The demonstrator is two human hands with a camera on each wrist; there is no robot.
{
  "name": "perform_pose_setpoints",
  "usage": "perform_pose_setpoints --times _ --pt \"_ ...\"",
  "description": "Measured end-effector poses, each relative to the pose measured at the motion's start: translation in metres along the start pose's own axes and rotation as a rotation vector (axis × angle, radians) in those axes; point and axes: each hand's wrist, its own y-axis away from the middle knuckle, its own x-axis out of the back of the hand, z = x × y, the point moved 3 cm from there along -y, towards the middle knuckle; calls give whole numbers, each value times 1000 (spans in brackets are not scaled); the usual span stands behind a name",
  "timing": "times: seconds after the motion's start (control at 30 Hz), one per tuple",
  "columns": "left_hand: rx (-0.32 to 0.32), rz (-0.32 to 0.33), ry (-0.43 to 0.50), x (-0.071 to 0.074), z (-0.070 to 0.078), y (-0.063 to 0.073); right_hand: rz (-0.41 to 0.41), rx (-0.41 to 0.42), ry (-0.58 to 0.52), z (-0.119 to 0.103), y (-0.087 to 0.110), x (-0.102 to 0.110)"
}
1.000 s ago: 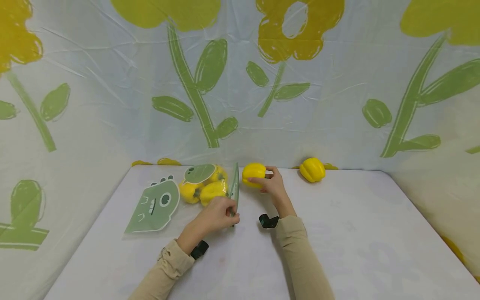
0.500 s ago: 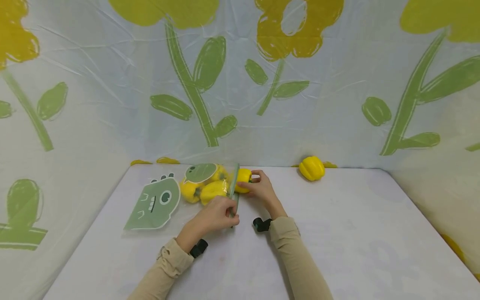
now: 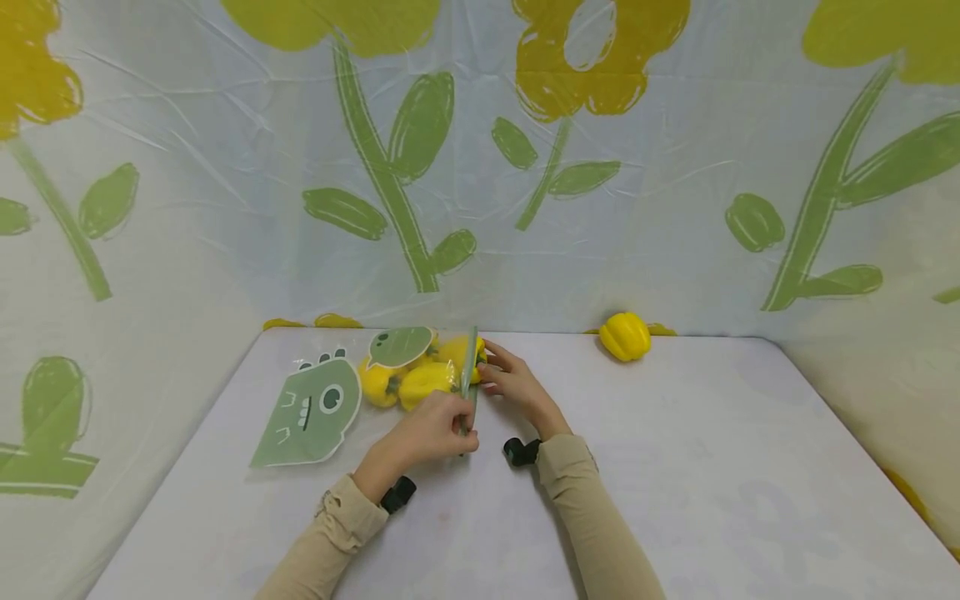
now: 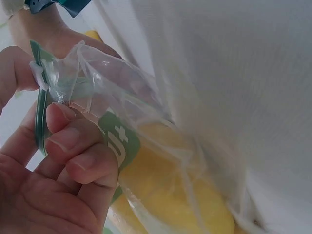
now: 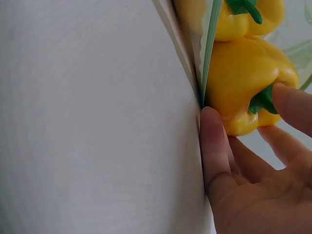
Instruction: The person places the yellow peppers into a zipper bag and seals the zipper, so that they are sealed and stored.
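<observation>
A clear zip bag (image 3: pixel 307 417) with green monster prints lies on the table's left half, several yellow bell peppers (image 3: pixel 426 385) inside it. My left hand (image 3: pixel 431 427) pinches the green zip edge (image 4: pixel 41 114) at the bag's near side, holding the mouth up. At that mouth, my right hand (image 3: pixel 517 387) has its fingers around a yellow bell pepper (image 5: pixel 243 80), partly behind the green strip. In the right wrist view one fingertip touches the green stem (image 5: pixel 263 99), and other fingers lie along the pepper's underside. Another pepper shows through the plastic (image 4: pixel 165 175) in the left wrist view.
One more yellow bell pepper (image 3: pixel 625 337) lies at the back of the white table (image 3: pixel 712 467), right of centre. Behind the table hangs a curtain (image 3: pixel 660 250) printed with flowers. Each wrist carries a small black camera (image 3: pixel 521 452).
My right hand has moved left with the bell pepper, bringing it from beside the bag into the mouth. The left hand keeps its pinch on the zip edge.
</observation>
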Motion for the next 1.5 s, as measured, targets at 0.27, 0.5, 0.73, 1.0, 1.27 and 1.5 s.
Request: perform_pose_setpoints --times 0.27,0.5,0.73,1.0,1.27,1.5 --pt "-28 -9 10 -2 -3 -1 -34 -5 -5 4 -3 3" --pt "-27 -10 16 -3 -3 -1 -19 -19 -91 11 -10 10" --pt "-18 -10 10 -3 -2 -1 16 -32 -347 19 -14 14" --pt "-42 -8 -6 -3 -1 0 90 -77 -343 13 -15 9" --pt "-49 -14 6 -4 -3 -1 59 -90 -299 13 -13 8" --pt "-55 -4 10 -4 -3 -1 92 -77 -216 9 -15 3"
